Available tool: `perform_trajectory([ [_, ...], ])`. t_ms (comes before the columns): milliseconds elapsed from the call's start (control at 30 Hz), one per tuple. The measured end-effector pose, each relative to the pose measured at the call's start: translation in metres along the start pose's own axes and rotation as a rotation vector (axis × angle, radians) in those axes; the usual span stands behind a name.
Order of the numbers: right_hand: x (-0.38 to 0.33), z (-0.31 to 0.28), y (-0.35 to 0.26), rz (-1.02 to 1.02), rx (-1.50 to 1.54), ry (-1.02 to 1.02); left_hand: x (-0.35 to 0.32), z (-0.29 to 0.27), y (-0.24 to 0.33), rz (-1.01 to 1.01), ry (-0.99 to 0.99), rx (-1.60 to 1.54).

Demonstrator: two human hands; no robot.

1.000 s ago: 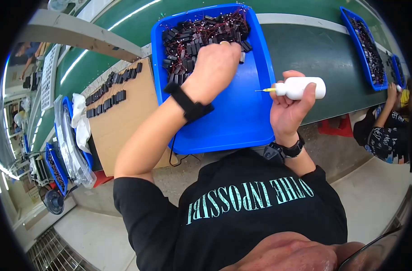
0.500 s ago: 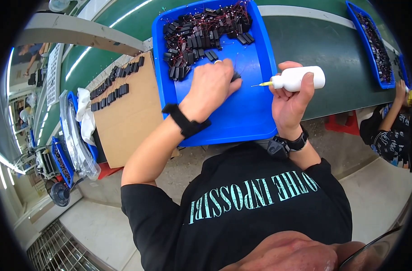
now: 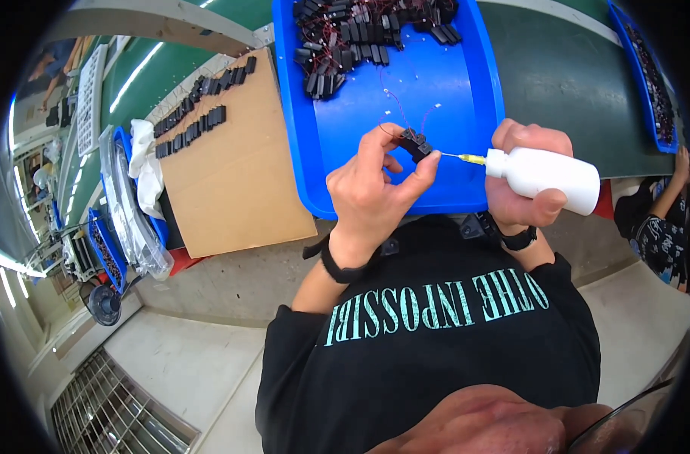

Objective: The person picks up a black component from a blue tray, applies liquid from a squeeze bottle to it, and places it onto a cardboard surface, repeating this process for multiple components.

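Between the thumb and fingers of my left hand (image 3: pixel 371 181) is a small black wired part (image 3: pixel 415 144), lifted over the near side of the blue tray (image 3: pixel 466 198). Thin dark-red wires trail from it toward the tray floor. My right hand (image 3: pixel 523 200) is closed around a white squeeze bottle (image 3: pixel 554 178) with a yellow-based needle tip (image 3: pixel 472 159). The bottle lies nearly level, its needle pointing left. The needle's end is right beside the part and my left thumb; whether it touches is too small to tell.
Many similar black wired parts (image 3: pixel 364 32) are heaped at the tray's far end. On the left, a cardboard sheet (image 3: pixel 231 181) carries rows of them (image 3: pixel 193 130). Another filled blue tray (image 3: pixel 644 76) stands far right, near a co-worker's arm (image 3: pixel 672 185). Plastic bags (image 3: pixel 129 208) hang at left.
My left hand has picked a black wired part out of the tray and brought it nearer to me. The bottle has moved nearer, its needle now at the part. The view has shifted.
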State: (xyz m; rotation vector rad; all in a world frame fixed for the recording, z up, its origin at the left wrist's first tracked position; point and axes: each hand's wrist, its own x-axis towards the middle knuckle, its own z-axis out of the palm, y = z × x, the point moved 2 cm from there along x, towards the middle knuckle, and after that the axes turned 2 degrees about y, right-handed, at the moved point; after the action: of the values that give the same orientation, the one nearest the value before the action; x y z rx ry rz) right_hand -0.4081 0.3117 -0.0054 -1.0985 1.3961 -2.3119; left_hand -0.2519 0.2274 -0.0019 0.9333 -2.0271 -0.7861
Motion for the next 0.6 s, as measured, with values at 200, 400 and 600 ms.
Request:
perform_trajectory([
  [200,-0.0047,0.0024,0.0045,0.021,-0.082,-0.021,-0.007,0.0073,-0.0127,0.161,0.077,0.068],
  [400,-0.0058,0.0046,0.0029,0.013,-0.151,-0.032,-0.0065,0.0085,-0.0088,0.199,0.064,0.07],
  [600,-0.0053,0.0065,0.001,0.06,-0.174,-0.096,-0.0063,0.0091,-0.0112,0.201,0.054,0.073],
])
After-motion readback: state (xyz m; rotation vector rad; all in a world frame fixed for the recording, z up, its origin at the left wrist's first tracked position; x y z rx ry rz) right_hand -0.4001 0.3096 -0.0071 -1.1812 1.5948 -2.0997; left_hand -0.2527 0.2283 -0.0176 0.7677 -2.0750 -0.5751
